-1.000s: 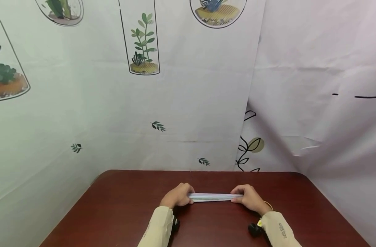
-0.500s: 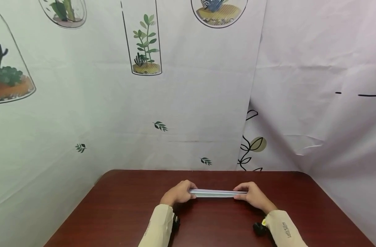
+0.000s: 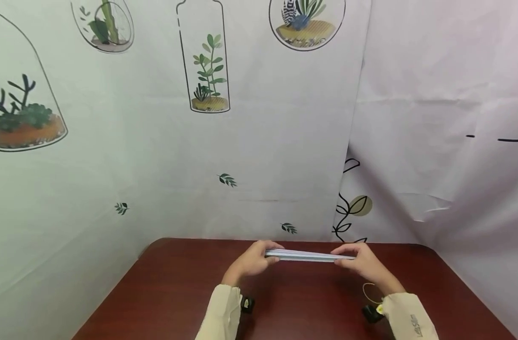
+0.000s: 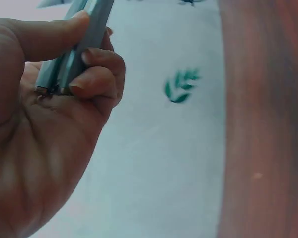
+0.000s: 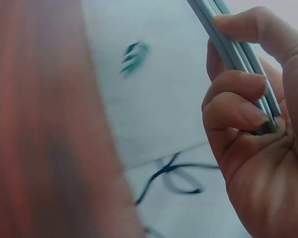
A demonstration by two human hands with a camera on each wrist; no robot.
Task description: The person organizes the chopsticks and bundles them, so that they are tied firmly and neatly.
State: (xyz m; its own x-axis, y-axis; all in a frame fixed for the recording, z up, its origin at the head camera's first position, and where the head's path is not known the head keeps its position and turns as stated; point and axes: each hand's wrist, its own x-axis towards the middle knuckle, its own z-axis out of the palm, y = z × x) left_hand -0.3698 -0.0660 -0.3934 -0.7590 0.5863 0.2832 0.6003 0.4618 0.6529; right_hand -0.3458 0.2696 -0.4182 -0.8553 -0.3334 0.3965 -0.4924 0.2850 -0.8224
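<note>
A bundle of long, thin, pale grey-blue sticks lies level between the two hands, above the table, its right end slightly lower in the head view. My left hand pinches its left end, thumb on the near side and fingers curled behind. My right hand grips the other end in the same way. In the left wrist view the sticks lie side by side, their ends against the palm. The right wrist view shows several parallel sticks between thumb and fingers. What kind they are cannot be told.
A dark red-brown table with rounded far corners spreads beneath the hands. Behind it hangs a pale curtain printed with plants and jars. Dark wrist cameras sit under the cream sleeves.
Both hands have moved up in the head view, toward the table's far edge and a little right, carrying the bundle. The grip stays the same. The head view itself has shifted slightly.
</note>
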